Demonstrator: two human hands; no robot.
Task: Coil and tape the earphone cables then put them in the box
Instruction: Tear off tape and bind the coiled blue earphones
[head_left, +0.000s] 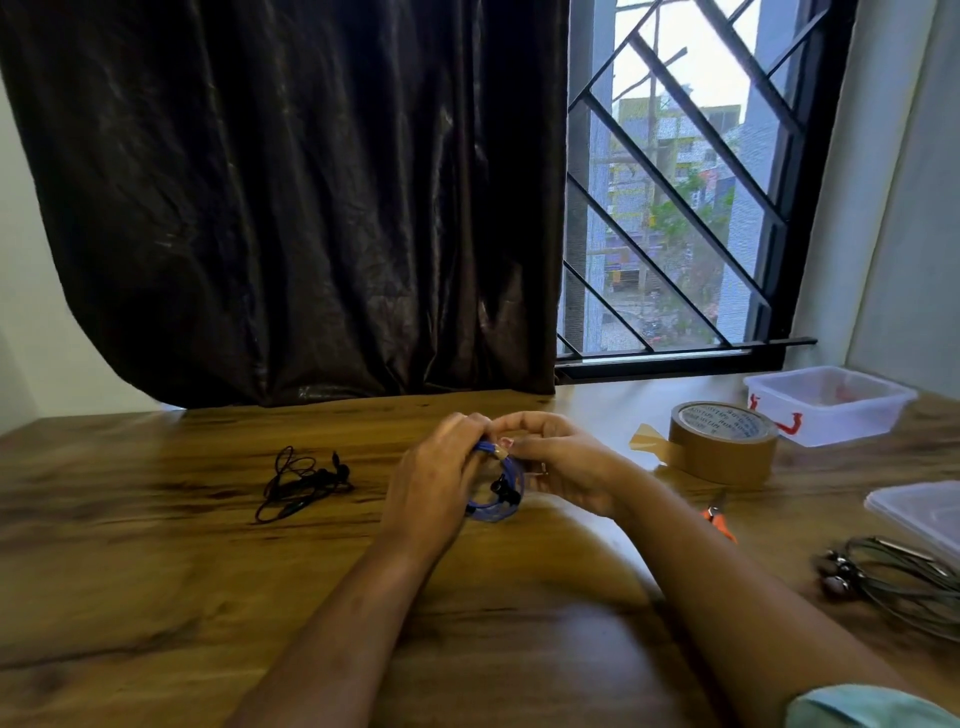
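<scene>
Now the left hand (436, 467) and the right hand (563, 467) meet above the brown wooden worktop (156, 545). Both pinch the round coil of blue earphone cable (496, 506) at its top. A small bit of brown sticky tape (502, 453) sits on the coil just where the two hands meet. This looks like the taping step. To do it well, the left hand should hold the loops tight together so none slip out. The right hand should roll the tape all the way round and press it flat onto itself. The clear plastic box (831, 410) sits well off to the right, behind the roll of brown tape (722, 447). A loose black earphone cable (301, 486) lies on the left, not coiled yet.
</scene>
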